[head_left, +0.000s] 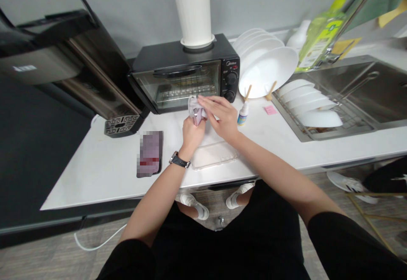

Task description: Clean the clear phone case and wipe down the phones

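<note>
My left hand, with a dark watch at the wrist, is closed around the lower end of a crumpled pale lilac cloth. Part of the bundle looks glossy, and whatever may lie inside it is hidden. Against its right side rest the fingers of my right hand, stretched out rather than wrapped round it. Below the hands a clear phone case lies flat on the white counter. A phone is to the left of my left wrist. Just right of my right hand stands a small white bottle with a blue label.
Behind the hands is a black toaster oven with a white pot on top. A coffee machine stands left. To the right are racked plates, a pink sticky note, a soap bottle and a sink.
</note>
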Demonstrator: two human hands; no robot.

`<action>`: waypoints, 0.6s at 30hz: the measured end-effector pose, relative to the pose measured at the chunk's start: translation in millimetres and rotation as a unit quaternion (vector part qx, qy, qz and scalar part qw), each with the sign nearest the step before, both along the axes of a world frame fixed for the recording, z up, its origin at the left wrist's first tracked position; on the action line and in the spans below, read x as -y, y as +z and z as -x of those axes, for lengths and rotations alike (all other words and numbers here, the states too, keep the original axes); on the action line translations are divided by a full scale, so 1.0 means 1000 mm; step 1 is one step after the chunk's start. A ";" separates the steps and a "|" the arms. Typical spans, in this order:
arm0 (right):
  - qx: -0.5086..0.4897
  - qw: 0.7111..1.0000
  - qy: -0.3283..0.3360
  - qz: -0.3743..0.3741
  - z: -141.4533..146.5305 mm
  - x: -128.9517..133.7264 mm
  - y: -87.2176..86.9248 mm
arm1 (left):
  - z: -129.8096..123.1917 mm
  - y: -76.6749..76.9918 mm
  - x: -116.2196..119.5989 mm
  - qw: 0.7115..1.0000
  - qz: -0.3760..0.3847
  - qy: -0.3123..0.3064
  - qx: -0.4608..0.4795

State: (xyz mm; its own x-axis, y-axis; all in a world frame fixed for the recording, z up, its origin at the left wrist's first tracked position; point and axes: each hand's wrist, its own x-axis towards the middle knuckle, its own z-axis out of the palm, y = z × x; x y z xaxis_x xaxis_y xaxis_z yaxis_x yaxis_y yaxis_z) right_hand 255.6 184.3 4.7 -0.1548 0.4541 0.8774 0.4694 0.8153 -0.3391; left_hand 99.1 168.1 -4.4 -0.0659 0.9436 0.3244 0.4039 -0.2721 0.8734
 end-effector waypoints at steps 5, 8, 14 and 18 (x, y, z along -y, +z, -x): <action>-0.036 0.999 -0.032 -0.010 -0.002 -0.006 -0.002 | 0.001 0.003 0.003 0.999 -0.015 0.003 -0.029; -0.019 0.999 -0.020 -0.026 -0.001 -0.004 -0.001 | 0.000 0.004 0.003 0.999 -0.014 0.018 -0.034; 0.054 0.996 0.068 -0.029 0.003 0.007 0.001 | -0.001 0.008 0.003 0.999 -0.040 -0.010 0.015; 0.054 0.995 0.076 -0.026 0.004 0.008 -0.001 | -0.002 0.009 0.002 0.998 -0.022 -0.023 0.045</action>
State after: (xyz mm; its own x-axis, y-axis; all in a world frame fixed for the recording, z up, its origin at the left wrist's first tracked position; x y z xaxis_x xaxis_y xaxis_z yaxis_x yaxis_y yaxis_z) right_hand 252.0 175.9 4.0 -0.3131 0.3719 0.8739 0.3707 0.8950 -0.2481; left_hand 100.6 165.9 4.3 -0.0544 0.9309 0.3611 0.3108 -0.3279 0.8921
